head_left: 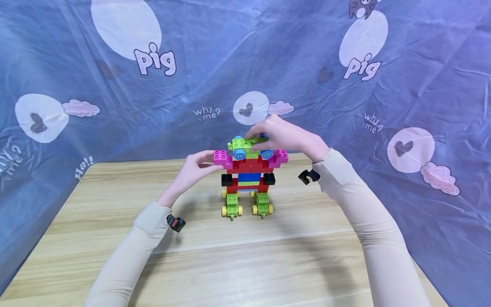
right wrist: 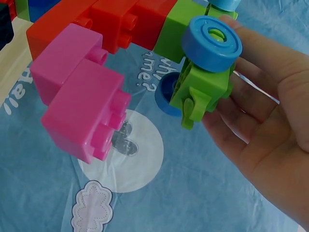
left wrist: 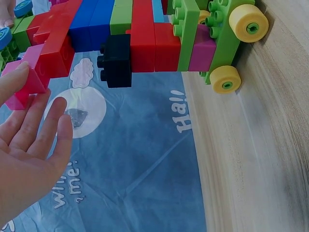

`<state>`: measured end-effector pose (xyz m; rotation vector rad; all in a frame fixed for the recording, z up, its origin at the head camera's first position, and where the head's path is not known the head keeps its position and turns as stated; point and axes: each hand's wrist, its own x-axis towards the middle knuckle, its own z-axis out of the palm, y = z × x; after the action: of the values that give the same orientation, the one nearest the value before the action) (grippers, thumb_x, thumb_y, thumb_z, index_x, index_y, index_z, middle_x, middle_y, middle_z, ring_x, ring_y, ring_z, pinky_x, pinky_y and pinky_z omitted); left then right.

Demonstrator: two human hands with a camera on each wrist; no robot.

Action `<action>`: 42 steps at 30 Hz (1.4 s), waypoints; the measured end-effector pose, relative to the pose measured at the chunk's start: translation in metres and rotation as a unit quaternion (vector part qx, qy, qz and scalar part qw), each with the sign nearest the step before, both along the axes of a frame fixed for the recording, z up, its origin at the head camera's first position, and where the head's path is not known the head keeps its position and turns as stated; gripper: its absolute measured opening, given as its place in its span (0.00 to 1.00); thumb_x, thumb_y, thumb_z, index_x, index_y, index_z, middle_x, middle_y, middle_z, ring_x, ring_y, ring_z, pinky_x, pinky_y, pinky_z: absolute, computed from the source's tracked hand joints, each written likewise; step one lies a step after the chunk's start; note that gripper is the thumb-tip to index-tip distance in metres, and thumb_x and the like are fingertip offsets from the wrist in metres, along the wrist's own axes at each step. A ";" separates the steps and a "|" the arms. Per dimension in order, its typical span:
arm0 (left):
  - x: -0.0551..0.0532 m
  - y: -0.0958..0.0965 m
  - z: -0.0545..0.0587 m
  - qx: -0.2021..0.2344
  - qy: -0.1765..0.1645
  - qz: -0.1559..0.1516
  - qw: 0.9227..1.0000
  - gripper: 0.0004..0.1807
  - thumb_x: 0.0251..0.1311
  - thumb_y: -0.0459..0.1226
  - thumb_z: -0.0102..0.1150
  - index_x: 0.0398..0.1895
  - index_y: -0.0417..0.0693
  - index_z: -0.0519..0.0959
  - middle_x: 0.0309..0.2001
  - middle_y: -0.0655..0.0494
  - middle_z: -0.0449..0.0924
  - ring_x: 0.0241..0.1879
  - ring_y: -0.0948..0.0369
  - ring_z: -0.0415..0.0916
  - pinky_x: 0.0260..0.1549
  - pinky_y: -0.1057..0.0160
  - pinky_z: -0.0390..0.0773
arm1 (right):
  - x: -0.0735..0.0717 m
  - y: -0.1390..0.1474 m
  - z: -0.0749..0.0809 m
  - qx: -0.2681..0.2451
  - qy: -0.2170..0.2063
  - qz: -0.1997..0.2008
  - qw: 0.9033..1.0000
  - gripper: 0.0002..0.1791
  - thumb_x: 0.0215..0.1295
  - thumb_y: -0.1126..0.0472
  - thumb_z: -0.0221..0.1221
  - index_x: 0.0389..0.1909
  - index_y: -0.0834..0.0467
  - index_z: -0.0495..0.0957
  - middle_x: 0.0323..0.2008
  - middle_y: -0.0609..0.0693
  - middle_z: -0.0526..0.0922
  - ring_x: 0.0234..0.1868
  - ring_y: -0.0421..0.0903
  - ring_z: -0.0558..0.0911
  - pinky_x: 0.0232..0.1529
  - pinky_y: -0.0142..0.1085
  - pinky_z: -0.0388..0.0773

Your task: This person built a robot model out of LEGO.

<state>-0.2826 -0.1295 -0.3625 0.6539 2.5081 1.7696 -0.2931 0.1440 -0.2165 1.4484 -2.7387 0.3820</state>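
A figure built of toy bricks stands upright on the table, with red bricks (head_left: 250, 165) and a blue brick (head_left: 249, 177) in its body. At its top is a green wheeled brick base (head_left: 245, 145) with blue wheels (right wrist: 211, 43). My right hand (head_left: 279, 133) grips this base from above and behind, some fingertips hidden. My left hand (head_left: 193, 169) pinches the pink brick (head_left: 220, 157) at the figure's left side between thumb and fingers. Another pink brick (right wrist: 82, 108) juts out on the right side, untouched. Black bricks (left wrist: 117, 60) stick out at both sides lower down.
Two green wheeled bases (head_left: 232, 204) with yellow wheels (left wrist: 248, 23) carry the figure on the wooden table (head_left: 230, 264). Behind and beside the table hangs a blue printed cloth (head_left: 215, 51). A black wrist device (head_left: 309, 176) sits by each sleeve.
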 end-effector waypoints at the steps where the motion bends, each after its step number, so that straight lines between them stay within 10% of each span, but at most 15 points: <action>1: 0.000 0.000 0.000 0.000 -0.001 0.000 1.000 0.26 0.59 0.43 0.69 0.61 0.48 0.77 0.56 0.46 0.82 0.54 0.50 0.82 0.54 0.55 0.84 | 0.000 0.000 0.000 -0.001 -0.001 -0.001 1.000 0.17 0.58 0.58 0.70 0.49 0.57 0.85 0.44 0.50 0.89 0.40 0.43 0.86 0.49 0.39 0.85; 29: -0.003 0.000 0.000 -0.002 -0.001 0.000 1.000 0.27 0.59 0.43 0.69 0.62 0.47 0.77 0.57 0.47 0.82 0.54 0.50 0.82 0.53 0.56 0.84 | -0.002 0.004 -0.010 -0.033 0.047 0.009 0.998 0.18 0.57 0.58 0.71 0.48 0.58 0.86 0.40 0.50 0.89 0.30 0.41 0.79 0.33 0.33 0.76; 42: -0.002 0.000 0.002 -0.012 -0.007 0.003 1.000 0.28 0.59 0.44 0.69 0.62 0.48 0.76 0.58 0.46 0.82 0.55 0.49 0.82 0.54 0.52 0.84 | 0.006 0.006 -0.009 -0.017 0.057 0.006 0.998 0.20 0.62 0.58 0.68 0.53 0.60 0.83 0.48 0.54 0.88 0.47 0.48 0.86 0.53 0.41 0.84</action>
<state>-0.2842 -0.1300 -0.3609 0.6312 2.5196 1.7374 -0.2867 0.1505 -0.2259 1.4335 -2.6225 0.3347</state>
